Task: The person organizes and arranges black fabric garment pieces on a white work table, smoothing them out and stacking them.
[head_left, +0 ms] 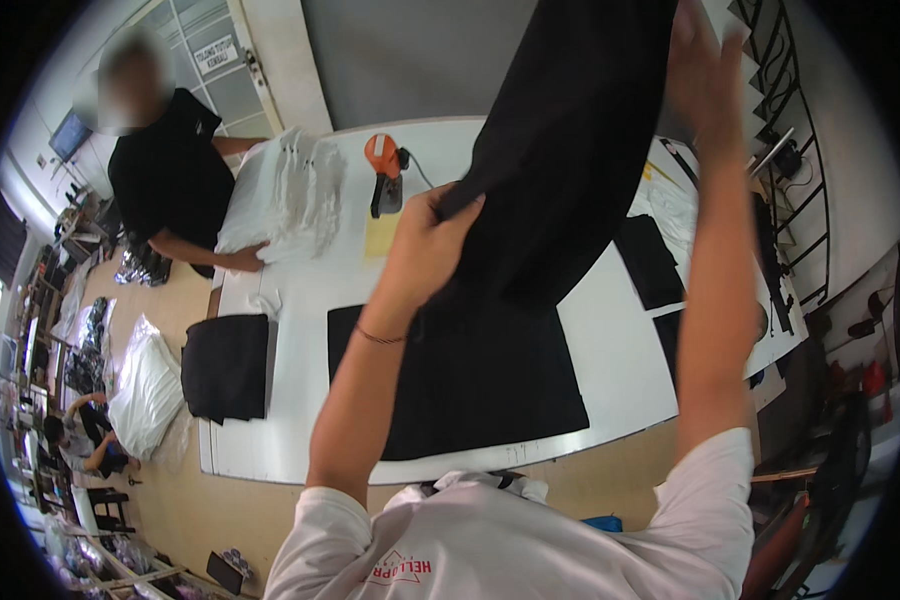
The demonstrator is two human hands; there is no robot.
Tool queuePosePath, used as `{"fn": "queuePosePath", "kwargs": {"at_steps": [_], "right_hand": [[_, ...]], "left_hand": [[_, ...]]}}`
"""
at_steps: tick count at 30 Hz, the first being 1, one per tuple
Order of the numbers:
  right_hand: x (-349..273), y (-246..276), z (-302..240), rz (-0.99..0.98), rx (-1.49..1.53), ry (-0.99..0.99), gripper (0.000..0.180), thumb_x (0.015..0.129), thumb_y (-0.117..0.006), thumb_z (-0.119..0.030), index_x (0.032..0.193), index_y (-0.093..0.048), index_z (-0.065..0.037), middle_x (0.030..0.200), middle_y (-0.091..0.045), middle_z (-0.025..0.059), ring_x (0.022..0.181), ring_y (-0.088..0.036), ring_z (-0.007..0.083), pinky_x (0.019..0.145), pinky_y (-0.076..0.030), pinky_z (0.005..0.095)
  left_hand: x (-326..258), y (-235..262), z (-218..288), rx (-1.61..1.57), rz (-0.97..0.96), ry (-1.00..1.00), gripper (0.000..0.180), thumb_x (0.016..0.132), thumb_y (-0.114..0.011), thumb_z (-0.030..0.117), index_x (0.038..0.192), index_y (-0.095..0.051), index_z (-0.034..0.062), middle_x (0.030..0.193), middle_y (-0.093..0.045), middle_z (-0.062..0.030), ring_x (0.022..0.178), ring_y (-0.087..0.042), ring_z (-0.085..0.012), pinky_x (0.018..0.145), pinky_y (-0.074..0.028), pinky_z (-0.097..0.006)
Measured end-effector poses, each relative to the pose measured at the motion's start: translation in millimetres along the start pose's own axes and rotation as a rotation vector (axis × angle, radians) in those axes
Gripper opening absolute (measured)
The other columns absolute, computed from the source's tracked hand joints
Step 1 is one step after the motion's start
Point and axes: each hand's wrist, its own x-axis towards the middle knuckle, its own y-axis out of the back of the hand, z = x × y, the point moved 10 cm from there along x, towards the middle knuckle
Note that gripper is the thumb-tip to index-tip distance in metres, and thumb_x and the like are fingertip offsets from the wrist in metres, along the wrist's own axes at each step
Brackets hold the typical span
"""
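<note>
My left hand [435,240] is closed on the edge of a large piece of black cloth [570,150], fingers and thumb pinching a fold. The cloth hangs raised over the white table [290,420], its upper end running out of the picture. High on the right, my right hand [708,80] is beside the cloth's far edge; motion blurs its fingers, and whether it grips the cloth is unclear. Below the raised cloth, more black cloth [500,390] lies flat on the table near me. I cannot tell whether the two are one piece.
A folded black stack [225,368] lies at the table's left edge. Behind it, a co-worker [170,165] touches a pile of clear plastic bags [285,200]. An orange and black hand-held tool [384,172] stands by a yellow sheet [380,236]. Folded black cloth [650,262] lies right.
</note>
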Motion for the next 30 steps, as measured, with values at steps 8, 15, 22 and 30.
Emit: {"fn": "queuePosePath", "kwargs": {"at_steps": [8, 15, 22, 30], "right_hand": [[-401, -48, -175, -1.062, 2.15, -1.221, 0.061, 0.086, -0.069, -0.005, 0.14, -0.042, 0.003, 0.136, -0.054, 0.0137, 0.125, -0.052, 0.0241, 0.107, -0.04, 0.0388], [-397, -15, -136, -0.837, 2.24, -1.098, 0.05, 0.086, -0.072, -0.01, 0.129, -0.051, 0.003, 0.119, -0.065, 0.0115, 0.11, -0.062, 0.0217, 0.097, -0.049, 0.0359], [-378, -10, -78, -0.567, 1.934, -1.201, 0.046, 0.091, -0.067, -0.011, 0.131, -0.046, -0.002, 0.098, -0.065, 0.0099, 0.092, -0.063, 0.0123, 0.084, -0.05, 0.0279], [-280, -114, -47, -0.454, 1.341, -0.743, 0.037, 0.094, -0.065, -0.03, 0.109, -0.066, 0.004, 0.103, -0.067, 0.0079, 0.097, -0.058, 0.0139, 0.093, -0.042, 0.0269]], "left_hand": [[-142, 90, -142, 0.006, 0.074, 0.744, 0.045, 0.096, -0.058, 0.03, 0.124, -0.057, -0.0057, 0.116, -0.065, -0.0098, 0.104, -0.062, -0.0168, 0.085, -0.049, -0.026], [-169, 89, -142, -0.667, 0.105, 0.683, 0.032, 0.096, -0.057, 0.027, 0.11, -0.065, -0.0006, 0.105, -0.069, -0.0078, 0.096, -0.066, -0.0146, 0.08, -0.054, -0.027], [-153, 91, -108, -0.328, 0.078, 0.447, 0.021, 0.095, -0.059, 0.019, 0.092, -0.067, -0.0001, 0.089, -0.065, -0.0035, 0.079, -0.061, -0.0087, 0.064, -0.05, -0.023], [-11, 88, -144, -0.053, 0.221, 0.209, 0.026, 0.096, -0.059, 0.027, 0.089, -0.064, 0.0022, 0.072, -0.049, 0.0069, 0.064, -0.042, -0.0047, 0.058, -0.036, -0.026]]}}
